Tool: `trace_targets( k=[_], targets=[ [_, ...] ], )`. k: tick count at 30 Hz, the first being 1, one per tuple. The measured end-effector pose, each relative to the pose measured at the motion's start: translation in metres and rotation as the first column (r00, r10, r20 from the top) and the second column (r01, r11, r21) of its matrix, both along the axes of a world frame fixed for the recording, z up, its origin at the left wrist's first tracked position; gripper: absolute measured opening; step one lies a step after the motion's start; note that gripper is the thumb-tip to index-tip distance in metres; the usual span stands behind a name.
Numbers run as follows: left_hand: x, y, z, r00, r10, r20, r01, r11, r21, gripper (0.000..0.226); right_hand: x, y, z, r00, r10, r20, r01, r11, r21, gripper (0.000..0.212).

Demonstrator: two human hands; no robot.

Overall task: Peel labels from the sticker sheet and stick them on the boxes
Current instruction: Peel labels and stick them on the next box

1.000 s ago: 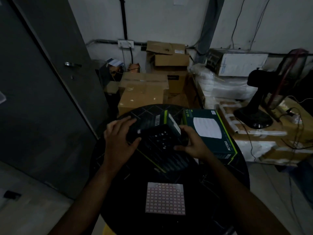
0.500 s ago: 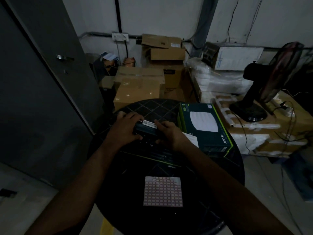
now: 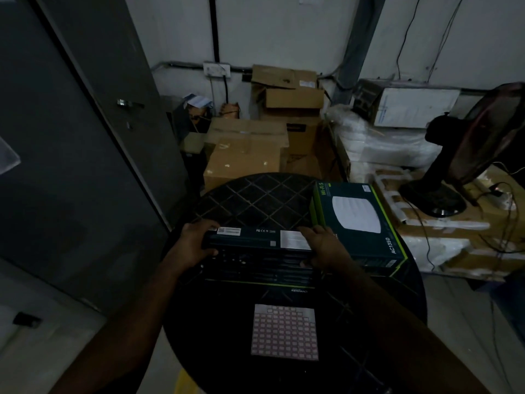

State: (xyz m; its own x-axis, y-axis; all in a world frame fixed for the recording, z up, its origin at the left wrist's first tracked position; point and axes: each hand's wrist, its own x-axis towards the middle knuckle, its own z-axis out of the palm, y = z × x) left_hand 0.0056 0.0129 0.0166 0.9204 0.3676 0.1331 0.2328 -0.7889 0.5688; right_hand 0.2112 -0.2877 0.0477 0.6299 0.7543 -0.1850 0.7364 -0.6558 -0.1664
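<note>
Round table | both grips, left hand, right hand, clasp dark box | neighbour box reads "Wi-Fi 5", "AC1350"

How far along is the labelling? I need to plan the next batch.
Done: the sticker sheet has empty spots along its top corners, so some labels are gone. In hand: both hands, left and right, grip a dark box on the table. Left: most labels remain.

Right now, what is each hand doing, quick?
Left hand: grips the left end of the dark box.
Right hand: grips the box's right end.
</note>
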Motion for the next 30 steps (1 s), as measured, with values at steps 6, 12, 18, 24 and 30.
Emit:
trace_targets(
  k=[6,12,18,24,30],
  targets=[
    [0.014,-0.023,0.012,0.981,0.002,-0.191,0.045,0.969,0.242,0.08,-0.003,0.001,0.017,0.999,0.032,0.005,-0.033,0.994,0.105,0.101],
    [0.045,-0.078,0.053,0.971,-0.237,0.021,0.228,0.953,0.201,0.101,-0.021,0.033,0.067,0.98,0.157,0.123,-0.186,0.942,0.279,0.084],
    [0.059,-0.099,0.092,0.944,-0.251,0.214,0.27,0.961,-0.062,0.106,-0.031,0.027,0.1,0.99,0.131,-0.051,-0.073,0.791,0.608,0.093],
    [0.045,-0.093,0.09,0.937,-0.186,0.296,0.24,0.958,-0.158,0.109,-0.001,-0.023,0.1,0.991,0.134,-0.016,-0.116,0.907,0.405,0.105],
    [0.041,-0.095,0.08,0.912,-0.073,0.403,0.201,0.937,-0.287,0.101,0.014,-0.012,0.111,0.98,0.199,0.017,-0.19,0.902,0.388,0.086]
  ],
)
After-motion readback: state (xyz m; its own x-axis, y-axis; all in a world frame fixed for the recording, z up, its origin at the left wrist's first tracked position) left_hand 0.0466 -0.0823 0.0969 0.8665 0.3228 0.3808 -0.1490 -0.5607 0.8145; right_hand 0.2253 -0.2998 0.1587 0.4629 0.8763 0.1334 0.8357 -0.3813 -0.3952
